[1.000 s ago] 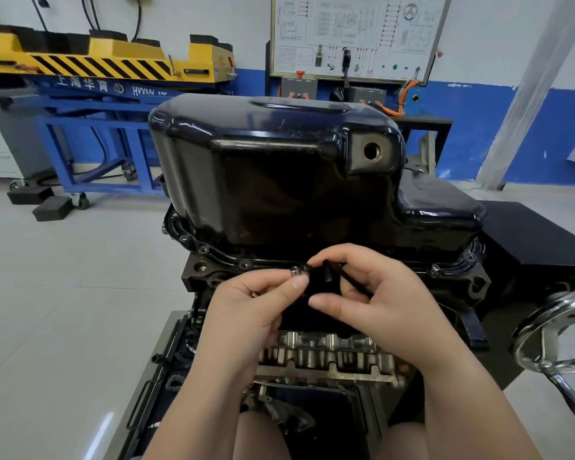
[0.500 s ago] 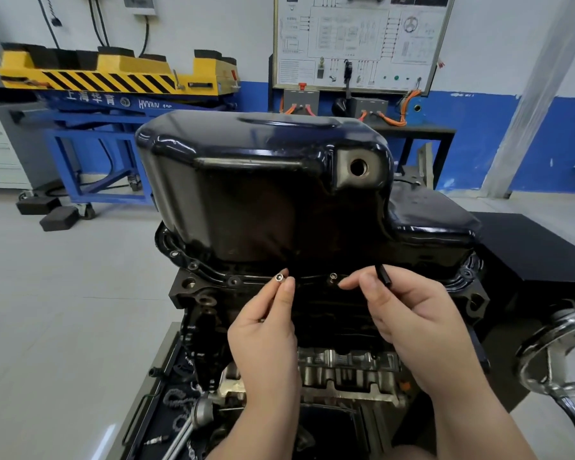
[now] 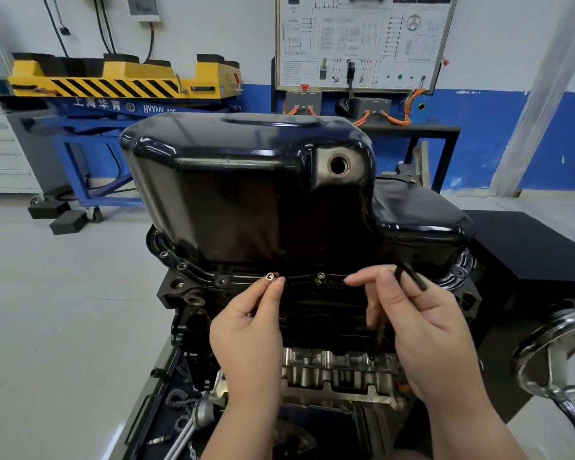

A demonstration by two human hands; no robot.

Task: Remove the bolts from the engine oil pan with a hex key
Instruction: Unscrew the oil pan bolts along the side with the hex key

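A glossy black oil pan (image 3: 246, 180) sits upside-up on an inverted engine block, its flange (image 3: 193, 272) running along the near edge. My left hand (image 3: 249, 330) pinches a small silver bolt (image 3: 269, 277) between thumb and forefinger at the flange. My right hand (image 3: 412, 323) grips a black hex key (image 3: 410, 277), its short end sticking up past the fingers, with the forefinger stretched toward another bolt (image 3: 320, 276) seated in the flange. More bolts (image 3: 221, 280) sit along the left flange.
A chrome handwheel (image 3: 558, 353) of the engine stand is at the right. A tray with a ratchet (image 3: 196, 419) and chain lies below left. A yellow-and-blue lift table (image 3: 120, 84) and a wiring board (image 3: 362, 41) stand behind on the grey floor.
Both hands have parted from the middle of the flange. The left hand has drawn the silver bolt out to the left, and the right hand has moved right with the hex key.
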